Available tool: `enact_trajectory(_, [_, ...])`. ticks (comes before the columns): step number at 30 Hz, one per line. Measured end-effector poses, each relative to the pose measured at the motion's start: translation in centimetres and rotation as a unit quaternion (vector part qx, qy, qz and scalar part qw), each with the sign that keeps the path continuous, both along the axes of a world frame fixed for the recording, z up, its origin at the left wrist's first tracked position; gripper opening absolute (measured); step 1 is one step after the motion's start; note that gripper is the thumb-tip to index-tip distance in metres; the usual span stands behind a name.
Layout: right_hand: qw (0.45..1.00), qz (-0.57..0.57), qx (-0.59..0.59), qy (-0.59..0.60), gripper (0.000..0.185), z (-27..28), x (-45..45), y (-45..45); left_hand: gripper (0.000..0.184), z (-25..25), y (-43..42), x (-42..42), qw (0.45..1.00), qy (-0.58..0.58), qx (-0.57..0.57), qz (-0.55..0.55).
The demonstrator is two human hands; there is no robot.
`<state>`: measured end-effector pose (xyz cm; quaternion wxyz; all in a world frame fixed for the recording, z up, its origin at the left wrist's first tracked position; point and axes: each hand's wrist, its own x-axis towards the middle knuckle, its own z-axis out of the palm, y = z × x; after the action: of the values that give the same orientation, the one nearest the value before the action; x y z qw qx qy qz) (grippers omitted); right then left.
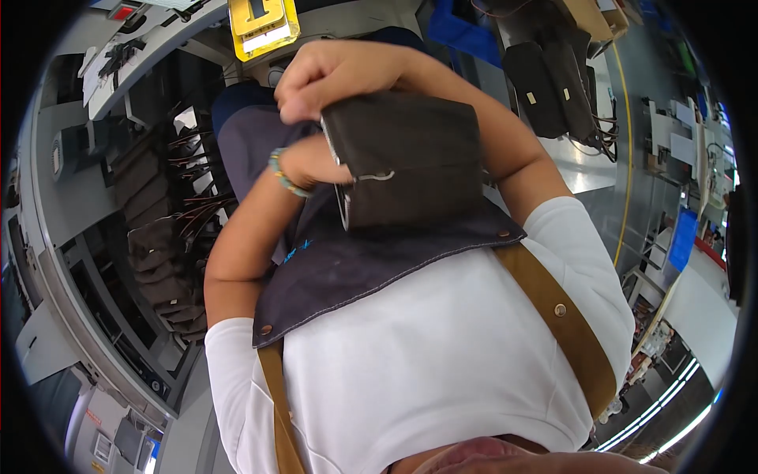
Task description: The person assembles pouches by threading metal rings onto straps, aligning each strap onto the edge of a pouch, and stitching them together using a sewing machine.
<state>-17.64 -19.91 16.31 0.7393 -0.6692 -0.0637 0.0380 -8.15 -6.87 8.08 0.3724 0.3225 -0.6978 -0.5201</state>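
A dark brown fabric piece, like a sleeve or pouch, lies in front of my chest, with its open edge facing left. My left hand, with a beaded bracelet at the wrist, reaches into that opening, so its fingers are hidden. A thin pale cord or wire shows at the edge near it. My right hand is just above the fabric's upper left corner, its fingers curled closed and slightly blurred. Whatever it may hold is hidden. The right forearm passes behind the fabric.
Stacked dark fabric pieces with thin wires are on the left. More dark pieces lie at the upper right. A yellow tray stands at the top. Blue bins, a grey metal frame and a yellow floor line also show.
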Motion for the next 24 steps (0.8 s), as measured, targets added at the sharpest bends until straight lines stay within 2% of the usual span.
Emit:
enact_trajectory(1, [0.999,-0.001,-0.017,-0.035,0.038,-1.1,-0.2,-2.0,0.019,0.5,-0.2,2.5,0.996,-0.041,-0.079,0.023])
enact_trajectory(2, [0.996,-0.046,-0.070,-0.034,0.040,-1.4,-0.9,-3.4,0.018,1.6,-0.2,4.7,0.999,0.009,-0.036,0.027])
enact_trajectory(3, [0.988,-0.094,-0.113,-0.043,0.040,-2.0,-1.4,-4.8,0.015,3.5,-0.3,6.0,0.980,0.153,0.128,0.004])
enact_trajectory(4, [0.970,-0.165,-0.173,-0.036,0.040,-1.3,-2.0,-4.8,0.015,4.9,-0.1,7.2,0.968,0.166,0.187,0.016])
enact_trajectory(5, [0.977,-0.139,-0.163,0.015,0.040,-1.7,-2.5,-5.3,0.014,6.4,0.2,8.4,0.952,0.181,0.246,0.031])
enact_trajectory(6, [0.980,-0.112,-0.151,0.066,0.040,-2.5,-2.7,-5.6,0.014,7.1,0.6,9.5,0.974,0.066,0.203,0.079])
enact_trajectory(7, [0.985,-0.076,-0.114,0.104,0.042,-2.5,-3.0,-4.7,0.012,8.3,0.9,9.7,0.946,-0.130,0.267,0.133])
enact_trajectory(8, [0.986,-0.039,-0.077,0.143,0.044,-2.7,-3.0,-3.5,0.013,8.0,0.9,9.1,0.967,-0.146,0.171,0.121])
enact_trajectory(9, [0.990,0.033,-0.074,0.113,0.047,-6.2,-2.5,-2.8,0.014,6.9,1.1,7.8,0.979,-0.154,0.078,0.109])
enact_trajectory(10, [0.985,0.021,-0.032,0.166,0.050,-7.7,-2.6,-2.4,0.016,5.7,0.9,6.6,0.982,-0.165,-0.017,0.089])
enact_trajectory(11, [0.985,0.027,-0.051,0.163,0.049,-7.9,-2.6,-1.8,0.015,4.1,1.3,5.8,0.989,-0.126,0.000,0.083])
enact_trajectory(12, [0.984,0.033,-0.074,0.157,0.049,-7.8,-2.4,-1.7,0.015,3.3,1.6,5.6,0.982,-0.117,-0.030,0.145])
enact_trajectory(13, [0.985,-0.066,-0.155,0.044,0.048,-7.8,-2.2,-2.0,0.016,2.9,1.6,5.5,0.970,-0.109,-0.064,0.207])
enact_trajectory(14, [0.957,-0.164,-0.231,-0.069,0.048,-8.0,-2.3,-2.2,0.017,2.8,1.5,5.3,0.954,-0.099,-0.095,0.266])
enact_trajectory(15, [0.933,-0.275,-0.216,-0.077,0.048,-8.1,-1.7,-3.2,0.021,2.9,1.2,5.4,0.947,-0.035,-0.063,0.312])
enact_trajectory(16, [0.936,-0.315,-0.138,0.077,0.049,-5.7,-1.6,-2.8,0.025,3.5,0.9,5.9,0.949,-0.017,-0.035,0.313])
enact_trajectory(18, [0.928,-0.359,-0.080,0.052,0.049,-4.3,-0.9,-2.0,0.022,3.4,-0.1,6.2,0.946,0.009,0.004,0.323])
enact_trajectory(20, [0.913,-0.390,-0.115,0.009,0.048,-3.9,-0.2,1.1,0.022,2.1,-0.8,7.6,0.961,-0.033,-0.030,0.273])
enact_trajectory(21, [0.909,-0.383,-0.158,-0.041,0.048,-4.6,-0.2,2.2,0.023,1.6,-0.8,8.2,0.967,-0.055,-0.044,0.247])
enact_trajectory(22, [0.929,-0.344,-0.138,-0.018,0.043,-5.2,-0.6,3.1,0.025,1.9,-0.4,8.6,0.965,-0.084,-0.043,0.246])
enact_trajectory(24, [0.983,-0.139,-0.102,0.069,0.033,-7.9,-1.6,2.5,0.031,3.1,0.3,9.1,0.961,-0.139,-0.035,0.237])
